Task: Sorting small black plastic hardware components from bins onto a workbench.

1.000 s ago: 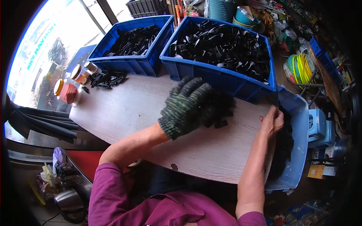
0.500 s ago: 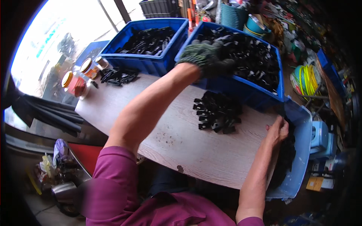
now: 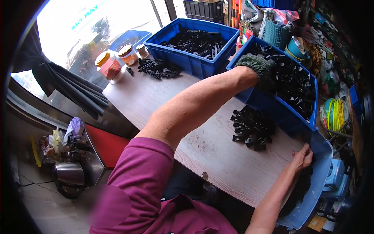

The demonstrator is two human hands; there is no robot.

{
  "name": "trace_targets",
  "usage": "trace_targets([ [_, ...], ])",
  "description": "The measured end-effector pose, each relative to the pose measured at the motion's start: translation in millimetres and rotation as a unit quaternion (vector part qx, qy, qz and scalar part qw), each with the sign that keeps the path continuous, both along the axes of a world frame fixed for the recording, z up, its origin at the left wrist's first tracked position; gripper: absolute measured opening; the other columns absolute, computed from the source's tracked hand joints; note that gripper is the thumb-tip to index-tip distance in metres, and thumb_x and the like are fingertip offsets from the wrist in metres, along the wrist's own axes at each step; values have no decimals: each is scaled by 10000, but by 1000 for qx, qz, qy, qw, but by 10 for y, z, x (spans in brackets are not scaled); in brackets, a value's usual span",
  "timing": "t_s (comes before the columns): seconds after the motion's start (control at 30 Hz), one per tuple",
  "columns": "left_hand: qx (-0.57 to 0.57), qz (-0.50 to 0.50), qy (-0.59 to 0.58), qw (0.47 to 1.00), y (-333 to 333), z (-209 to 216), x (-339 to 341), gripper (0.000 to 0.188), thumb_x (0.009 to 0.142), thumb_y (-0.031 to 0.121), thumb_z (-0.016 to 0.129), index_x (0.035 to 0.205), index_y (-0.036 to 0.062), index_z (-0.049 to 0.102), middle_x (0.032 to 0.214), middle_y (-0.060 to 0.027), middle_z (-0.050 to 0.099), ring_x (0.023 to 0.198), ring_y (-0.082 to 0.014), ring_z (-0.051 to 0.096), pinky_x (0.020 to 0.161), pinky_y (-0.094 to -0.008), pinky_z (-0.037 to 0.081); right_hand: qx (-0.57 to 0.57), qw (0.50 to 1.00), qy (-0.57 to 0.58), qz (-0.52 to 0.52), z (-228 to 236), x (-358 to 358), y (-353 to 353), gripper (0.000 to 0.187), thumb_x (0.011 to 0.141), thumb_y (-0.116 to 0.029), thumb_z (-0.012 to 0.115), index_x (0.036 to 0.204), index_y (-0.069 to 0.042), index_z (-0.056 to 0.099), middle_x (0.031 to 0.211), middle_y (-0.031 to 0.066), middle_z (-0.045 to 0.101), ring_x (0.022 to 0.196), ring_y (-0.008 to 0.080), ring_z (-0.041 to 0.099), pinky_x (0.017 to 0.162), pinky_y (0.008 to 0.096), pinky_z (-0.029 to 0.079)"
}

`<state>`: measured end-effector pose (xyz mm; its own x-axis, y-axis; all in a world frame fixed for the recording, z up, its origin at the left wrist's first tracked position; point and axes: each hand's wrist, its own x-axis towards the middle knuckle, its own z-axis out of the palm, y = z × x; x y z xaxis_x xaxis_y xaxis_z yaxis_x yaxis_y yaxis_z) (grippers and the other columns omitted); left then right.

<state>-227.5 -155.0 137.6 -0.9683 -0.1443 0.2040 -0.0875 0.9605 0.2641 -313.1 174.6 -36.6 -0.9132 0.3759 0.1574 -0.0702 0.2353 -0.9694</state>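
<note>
My left hand (image 3: 260, 71), in a dark green knit glove, reaches over the near wall of the right blue crate (image 3: 269, 102). Its fingers merge with the small black plastic parts (image 3: 294, 84) heaped inside, so whether it grips any is hidden. Bare, my right hand (image 3: 303, 157) rests at the table's right edge beside a light-blue bin (image 3: 320, 175). Its fingers are curled, and what they hold, if anything, does not show. Between the two hands, a pile of black clip-like parts (image 3: 253, 128) lies on the wood-patterned table (image 3: 218, 163).
Another blue crate (image 3: 194, 64) of black parts stands at the back, with loose black strips (image 3: 157, 69) before it. Jars, one with an orange lid (image 3: 108, 67), stand at the far left. A kettle (image 3: 69, 174) sits lower left; yellow hose (image 3: 336, 113) lies right.
The view has shifted, so the table and crates sit farther right and lower. My left hand has moved slightly deeper into the right crate. My right hand stays by the table edge.
</note>
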Motion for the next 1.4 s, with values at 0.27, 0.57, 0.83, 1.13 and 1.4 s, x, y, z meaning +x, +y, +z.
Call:
trace_targets([
  [0.27, -37, -72, 45, 996, -161, -140, -115, 458, 836, 473, 623, 1175, 170, 677, 1107, -186, 687, 1023, -367, 666, 892, -462, 532, 33, 999, -2, -13, -71, -86, 14, 417, 848, -380, 691, 1023, -2, 675, 767, 99, 616, 601, 157, 556, 449, 246, 527],
  [0.57, -45, -59, -23, 997, -150, -1, 17, 456, 876, 509, 566, 1131, 155, 698, 1135, -167, 686, 1021, -343, 672, 868, -440, 540, 26, 999, 17, -15, -69, -65, -10, 390, 855, -368, 690, 991, -3, 677, 721, 77, 571, 543, 147, 509, 448, 245, 522],
  [0.83, -49, -84, -35, 995, -156, -48, -114, 470, 891, 533, 544, 1168, 182, 691, 1157, -137, 686, 1036, -334, 669, 858, -429, 542, 19, 999, -38, -1, 19, -4, -1, 390, 873, -349, 650, 1055, -4, 662, 915, 123, 645, 785, 197, 604, 527, 286, 570],
  [1.13, -28, -82, 6, 996, -265, -114, -146, 416, 888, 460, 566, 1141, 162, 707, 1094, -153, 703, 992, -344, 684, 839, -435, 548, 52, 998, -36, 13, 25, -17, -38, 387, 886, -346, 645, 1052, 4, 668, 880, 121, 647, 715, 196, 605, 512, 275, 560],
  [1.4, -8, -100, 61, 993, -170, -42, -117, 362, 884, 419, 583, 1077, 149, 728, 1024, -152, 715, 947, -351, 689, 819, -436, 552, 54, 998, -28, -3, -18, -53, 32, 392, 878, -343, 647, 1054, 7, 670, 884, 109, 651, 711, 191, 606, 500, 265, 550],
])
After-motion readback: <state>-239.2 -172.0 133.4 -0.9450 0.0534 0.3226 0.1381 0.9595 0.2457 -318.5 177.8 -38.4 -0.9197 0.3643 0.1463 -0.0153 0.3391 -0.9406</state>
